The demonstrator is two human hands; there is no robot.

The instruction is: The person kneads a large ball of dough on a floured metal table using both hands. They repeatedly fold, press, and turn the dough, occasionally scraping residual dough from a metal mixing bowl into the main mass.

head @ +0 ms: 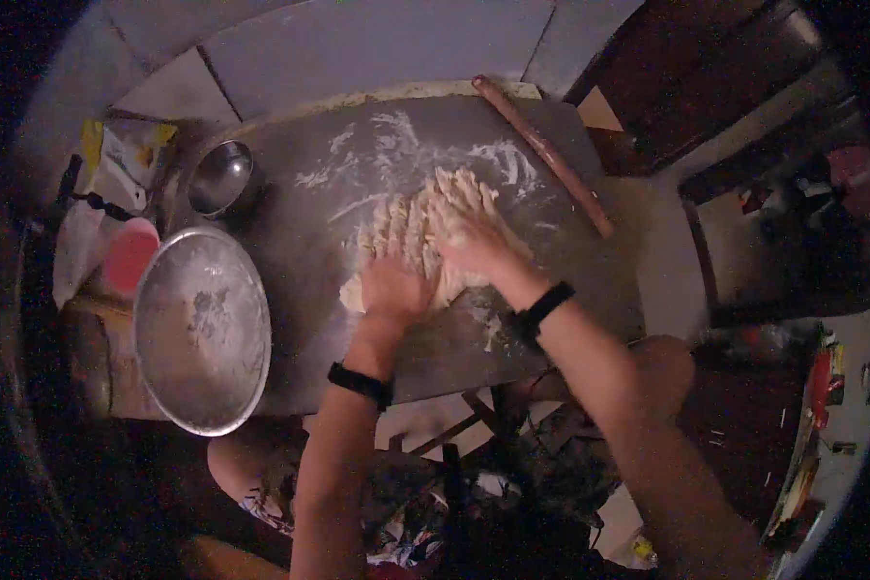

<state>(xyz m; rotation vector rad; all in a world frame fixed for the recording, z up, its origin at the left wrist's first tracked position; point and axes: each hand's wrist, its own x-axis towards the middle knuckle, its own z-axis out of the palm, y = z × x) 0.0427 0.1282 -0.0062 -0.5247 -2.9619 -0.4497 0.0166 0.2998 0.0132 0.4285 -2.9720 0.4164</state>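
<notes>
A mass of pale, sticky dough (446, 290) lies on a dark board (312, 290) dusted with white flour. Pressed flat into its left part is my left hand (397, 264), its fingers spread and coated with dough. My right hand (471, 232) pushes on the upper right part of the dough, also with dough-covered fingers pointing away from me. Neither hand is closed around anything. A black band circles each wrist. Beyond my right hand, a long wooden rolling pin (544, 152) lies slantwise on the board.
At the board's left edge stands a large metal basin (203, 326) with flour inside. Behind it are a small metal bowl (221, 177), a pink round object (131, 255) and a yellow-and-white packet (129, 159). Dark furniture (703, 65) stands at the upper right.
</notes>
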